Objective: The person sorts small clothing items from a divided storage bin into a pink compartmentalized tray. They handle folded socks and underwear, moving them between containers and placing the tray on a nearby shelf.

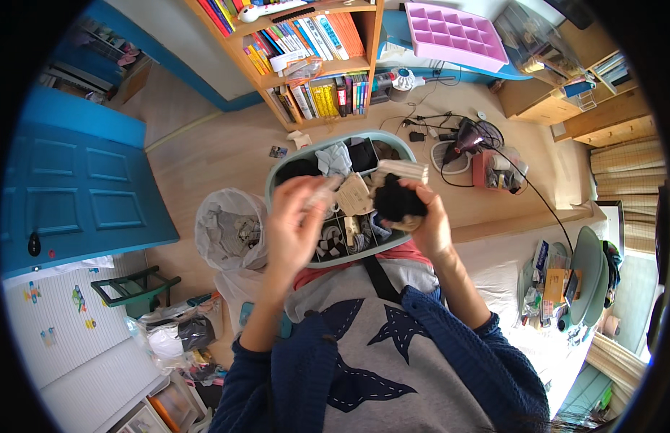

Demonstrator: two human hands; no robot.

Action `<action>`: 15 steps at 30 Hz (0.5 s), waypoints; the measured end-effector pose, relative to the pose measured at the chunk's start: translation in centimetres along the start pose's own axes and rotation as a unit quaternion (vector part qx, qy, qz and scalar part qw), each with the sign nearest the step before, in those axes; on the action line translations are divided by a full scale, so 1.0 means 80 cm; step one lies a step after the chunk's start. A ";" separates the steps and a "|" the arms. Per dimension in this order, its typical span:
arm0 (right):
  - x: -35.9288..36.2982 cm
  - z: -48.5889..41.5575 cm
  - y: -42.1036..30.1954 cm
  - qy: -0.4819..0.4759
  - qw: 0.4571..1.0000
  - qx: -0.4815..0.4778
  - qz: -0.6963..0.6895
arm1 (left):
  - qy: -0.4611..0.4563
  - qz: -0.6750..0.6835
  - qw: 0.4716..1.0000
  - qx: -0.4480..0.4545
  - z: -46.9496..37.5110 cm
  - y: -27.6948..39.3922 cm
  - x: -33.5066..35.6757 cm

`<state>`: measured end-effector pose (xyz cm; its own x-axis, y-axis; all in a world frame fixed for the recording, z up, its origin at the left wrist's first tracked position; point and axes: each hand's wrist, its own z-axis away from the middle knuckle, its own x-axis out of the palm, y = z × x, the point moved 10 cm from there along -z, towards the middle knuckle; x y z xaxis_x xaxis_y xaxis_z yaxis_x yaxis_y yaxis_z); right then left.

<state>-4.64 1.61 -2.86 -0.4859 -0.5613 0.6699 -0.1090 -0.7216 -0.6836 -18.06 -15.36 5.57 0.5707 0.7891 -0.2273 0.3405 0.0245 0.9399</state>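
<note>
My left hand (294, 219), blurred, is over the left side of a pale blue-green oval tub (271, 187). A thin pale scrap (325, 190) shows at its fingertips; what it is cannot be made out. Over the tub's right side, my right hand (433, 222) grips a black fabric bundle (398, 199), with beige striped fabric (402, 169) just beyond it. Dark dividers split the tub into compartments. Inside lie a light grey-blue cloth (334, 158), black cloth (362, 155), a beige card piece (354, 195) and rolled striped socks (330, 242).
A lined waste bin (205, 238) holding scraps stands left of the tub. Beyond the tub is a wooden bookcase (375, 32). A corded appliance (467, 142) and a pink box (483, 170) lie on the floor to the right. A green stool (137, 289) stands at left.
</note>
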 end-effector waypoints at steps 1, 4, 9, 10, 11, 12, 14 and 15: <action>0.018 0.000 0.014 -0.030 0.999 0.020 -0.022 | -0.039 -0.079 0.995 0.048 0.000 0.022 0.025; 0.036 0.000 0.040 -0.016 0.998 0.057 0.011 | -0.130 -0.083 0.983 0.096 0.021 0.060 0.079; 0.004 0.009 0.036 0.061 0.995 0.072 -0.012 | -0.070 -0.056 0.994 0.065 0.013 0.037 0.040; -0.004 0.009 0.027 0.065 0.996 0.056 -0.021 | -0.012 -0.062 0.998 -0.015 0.004 0.002 0.019; -0.012 0.009 0.020 0.065 0.997 0.043 -0.023 | 0.045 -0.145 0.988 -0.006 -0.003 -0.013 -0.006; -0.020 0.010 0.013 0.068 0.997 0.036 -0.029 | 0.077 -0.209 0.974 -0.035 -0.010 -0.038 -0.022; -0.031 0.010 -0.001 0.051 0.999 0.015 -0.013 | 0.079 -0.287 0.954 -0.030 -0.027 -0.078 -0.030; -0.045 0.012 -0.006 0.071 0.997 0.018 0.018 | 0.074 -0.329 0.941 -0.013 -0.034 -0.093 -0.028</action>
<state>-1.98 3.60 -4.67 -0.6068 -0.5260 0.5959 -0.0592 -0.7177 -0.6938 -23.88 -15.64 -0.22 0.1322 0.6749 -0.7260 0.5652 0.5504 0.6146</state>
